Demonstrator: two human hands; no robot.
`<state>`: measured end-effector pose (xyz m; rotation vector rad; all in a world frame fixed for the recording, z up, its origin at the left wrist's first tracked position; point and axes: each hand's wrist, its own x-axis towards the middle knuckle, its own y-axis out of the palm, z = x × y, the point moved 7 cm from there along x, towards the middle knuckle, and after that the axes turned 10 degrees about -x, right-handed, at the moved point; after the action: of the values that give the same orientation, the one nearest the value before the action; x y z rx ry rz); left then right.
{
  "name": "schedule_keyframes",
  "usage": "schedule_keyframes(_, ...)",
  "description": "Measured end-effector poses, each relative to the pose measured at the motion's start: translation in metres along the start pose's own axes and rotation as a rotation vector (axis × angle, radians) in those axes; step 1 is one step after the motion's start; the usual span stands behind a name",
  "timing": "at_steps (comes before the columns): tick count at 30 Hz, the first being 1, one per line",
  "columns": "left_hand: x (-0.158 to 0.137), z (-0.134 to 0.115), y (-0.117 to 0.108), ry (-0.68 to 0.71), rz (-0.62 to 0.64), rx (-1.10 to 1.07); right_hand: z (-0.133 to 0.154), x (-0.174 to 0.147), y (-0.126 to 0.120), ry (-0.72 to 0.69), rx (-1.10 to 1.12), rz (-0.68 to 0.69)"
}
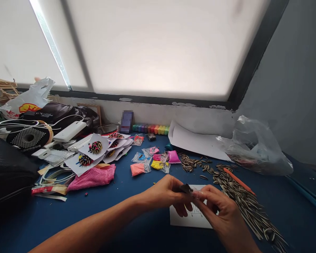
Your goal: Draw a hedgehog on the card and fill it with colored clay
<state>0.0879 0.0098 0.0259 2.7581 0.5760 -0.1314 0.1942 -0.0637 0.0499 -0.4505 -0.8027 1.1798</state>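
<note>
My left hand pinches a small black packet from its left side. Against its other end press the fingers of my right hand, where clear plastic shows between the fingertips. Both hands are closed and meet over a white card with a line drawing on it, partly hidden by them. Striped sunflower seeds lie in a long heap just right of my right hand. Beyond my hands are small clear bags of coloured modelling clay, among them orange, yellow and purple.
An orange stick-like tool rests on the seeds. White paper sheets and a plastic bag lie behind. At left are seed-decorated cards, a pink cloth, a white power bank and a black bag.
</note>
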Motion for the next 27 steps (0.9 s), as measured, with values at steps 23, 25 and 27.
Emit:
schedule_keyframes(23,-0.003,-0.014,0.013,0.171,-0.097,-0.052,0.015,-0.011,-0.014,-0.100,0.087,-0.342)
schedule_keyframes(25,-0.003,-0.014,0.010,0.172,-0.129,-0.049,0.013,-0.011,-0.018,-0.080,0.088,-0.344)
schedule_keyframes(27,-0.002,-0.013,0.002,0.160,-0.169,-0.041,0.007,-0.009,-0.022,-0.005,0.118,-0.340)
